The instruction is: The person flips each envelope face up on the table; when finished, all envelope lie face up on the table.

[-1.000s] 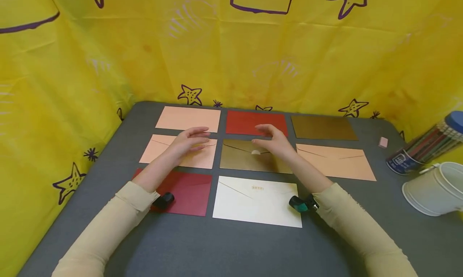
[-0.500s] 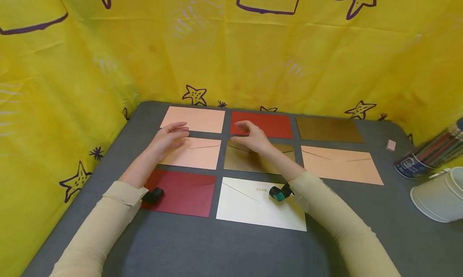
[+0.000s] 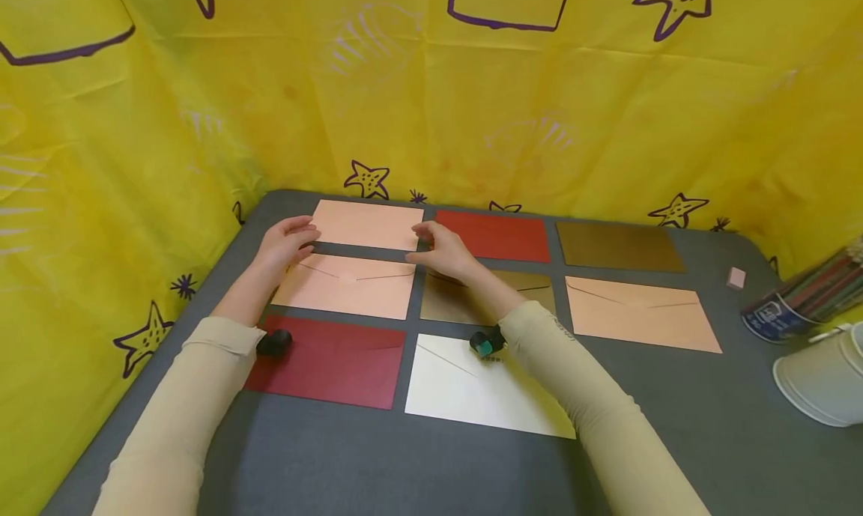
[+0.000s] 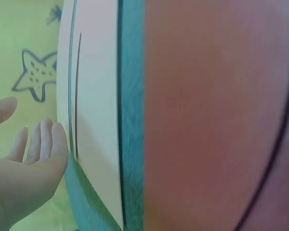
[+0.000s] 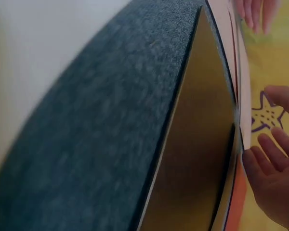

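Note:
A pale pink envelope (image 3: 367, 224) lies flat at the back left of the table. My left hand (image 3: 279, 245) is at its left end, fingers loosely extended, and my right hand (image 3: 446, 252) is at its right end, with fingertips right by the corner. Thumb and fingers stand apart on both hands, with nothing between them in the left wrist and right wrist views. Below lie a second pink envelope (image 3: 347, 291) with its flap side up and a gold envelope (image 3: 441, 302), partly covered by my right wrist. A red envelope (image 3: 509, 235) lies just beyond my right hand.
In front lie a dark red envelope (image 3: 337, 362) and a white envelope (image 3: 458, 392). To the right are a brown envelope (image 3: 620, 246), a peach envelope (image 3: 640, 317), a small pink block (image 3: 736, 278), a tub of pencils (image 3: 778, 320) and a white pail (image 3: 819, 381). A yellow curtain hangs behind.
Both hands have moved left and the left hand slightly back, from over the middle row to the two ends of the back-left pink envelope. The envelopes stay in place; the view shifts slightly.

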`<state>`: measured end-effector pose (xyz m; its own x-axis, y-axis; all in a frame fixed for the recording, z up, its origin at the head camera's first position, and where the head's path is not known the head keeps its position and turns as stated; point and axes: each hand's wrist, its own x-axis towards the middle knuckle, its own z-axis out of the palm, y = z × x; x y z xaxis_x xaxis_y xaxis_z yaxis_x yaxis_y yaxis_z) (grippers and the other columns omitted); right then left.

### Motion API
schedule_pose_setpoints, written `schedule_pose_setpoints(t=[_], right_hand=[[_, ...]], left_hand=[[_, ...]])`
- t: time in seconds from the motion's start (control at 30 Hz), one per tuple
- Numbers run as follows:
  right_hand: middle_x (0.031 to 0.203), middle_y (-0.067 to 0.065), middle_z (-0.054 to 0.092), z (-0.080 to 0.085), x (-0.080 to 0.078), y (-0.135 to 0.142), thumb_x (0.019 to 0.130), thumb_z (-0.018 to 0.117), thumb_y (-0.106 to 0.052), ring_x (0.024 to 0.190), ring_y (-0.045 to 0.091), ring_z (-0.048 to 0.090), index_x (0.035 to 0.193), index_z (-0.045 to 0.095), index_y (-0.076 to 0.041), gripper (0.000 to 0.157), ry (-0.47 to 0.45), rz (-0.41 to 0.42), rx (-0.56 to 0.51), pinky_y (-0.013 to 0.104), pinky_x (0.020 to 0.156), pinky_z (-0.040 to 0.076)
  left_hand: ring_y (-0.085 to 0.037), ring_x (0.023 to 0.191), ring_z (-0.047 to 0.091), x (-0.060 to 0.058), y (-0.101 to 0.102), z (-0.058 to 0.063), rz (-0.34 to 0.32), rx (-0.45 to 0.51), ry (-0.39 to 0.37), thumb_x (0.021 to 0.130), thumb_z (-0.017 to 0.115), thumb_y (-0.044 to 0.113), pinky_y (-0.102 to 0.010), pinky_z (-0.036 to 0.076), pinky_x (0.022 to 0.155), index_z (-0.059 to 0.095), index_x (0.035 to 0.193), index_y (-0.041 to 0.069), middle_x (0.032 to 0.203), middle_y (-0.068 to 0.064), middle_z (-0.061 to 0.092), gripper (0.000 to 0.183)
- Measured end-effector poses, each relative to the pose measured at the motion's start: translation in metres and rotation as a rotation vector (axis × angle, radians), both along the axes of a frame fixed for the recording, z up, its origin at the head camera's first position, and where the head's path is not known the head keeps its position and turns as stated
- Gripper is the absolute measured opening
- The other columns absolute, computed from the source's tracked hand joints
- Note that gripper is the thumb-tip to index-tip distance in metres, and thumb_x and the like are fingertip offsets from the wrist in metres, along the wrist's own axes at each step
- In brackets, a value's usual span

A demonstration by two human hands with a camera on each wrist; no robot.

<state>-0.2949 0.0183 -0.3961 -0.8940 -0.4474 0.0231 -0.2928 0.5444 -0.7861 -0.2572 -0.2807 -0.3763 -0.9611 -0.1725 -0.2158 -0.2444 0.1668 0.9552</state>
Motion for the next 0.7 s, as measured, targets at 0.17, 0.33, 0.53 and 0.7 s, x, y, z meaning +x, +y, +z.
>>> schedule_pose_setpoints(t=[0.17,0.33,0.53,0.7], right_hand=[[0.137,0.01,0.053,-0.003,-0.007,-0.008,0.087,0.076,-0.026,0.127,0.024,0.047,0.138,0.05,-0.006,0.061,0.014,0.01,0.027,0.035,0.105,0.04],[0.14,0.011,0.05,-0.005,-0.013,-0.015,0.088,0.074,-0.027,0.129,0.025,0.045,0.141,0.048,-0.007,0.062,0.057,0.028,0.102,0.036,0.108,0.036],[0.147,0.01,0.044,-0.007,-0.017,-0.021,0.09,0.071,-0.026,0.135,0.025,0.04,0.146,0.043,-0.006,0.066,0.081,0.039,0.159,0.035,0.111,0.033],[0.153,0.012,0.037,-0.007,-0.017,-0.023,0.091,0.07,-0.025,0.14,0.026,0.035,0.149,0.037,-0.004,0.07,0.085,0.094,0.227,0.035,0.114,0.028]], left_hand=[[-0.028,0.131,0.043,-0.004,-0.011,-0.002,0.013,-0.035,0.006,0.1,0.055,0.016,-0.036,0.037,0.108,0.029,0.152,0.001,0.152,-0.02,0.034,0.06],[-0.029,0.134,0.041,-0.009,-0.019,-0.004,0.058,-0.105,-0.032,0.099,0.055,0.018,-0.033,0.037,0.109,0.03,0.151,0.001,0.154,-0.018,0.031,0.06],[-0.035,0.134,0.041,-0.011,-0.024,-0.005,-0.01,-0.215,-0.047,0.101,0.052,0.021,-0.039,0.035,0.11,0.026,0.151,-0.004,0.154,-0.023,0.027,0.061],[-0.042,0.133,0.038,-0.011,-0.024,-0.003,-0.111,-0.397,-0.058,0.101,0.051,0.023,-0.049,0.031,0.111,0.026,0.15,-0.007,0.151,-0.027,0.032,0.062]])
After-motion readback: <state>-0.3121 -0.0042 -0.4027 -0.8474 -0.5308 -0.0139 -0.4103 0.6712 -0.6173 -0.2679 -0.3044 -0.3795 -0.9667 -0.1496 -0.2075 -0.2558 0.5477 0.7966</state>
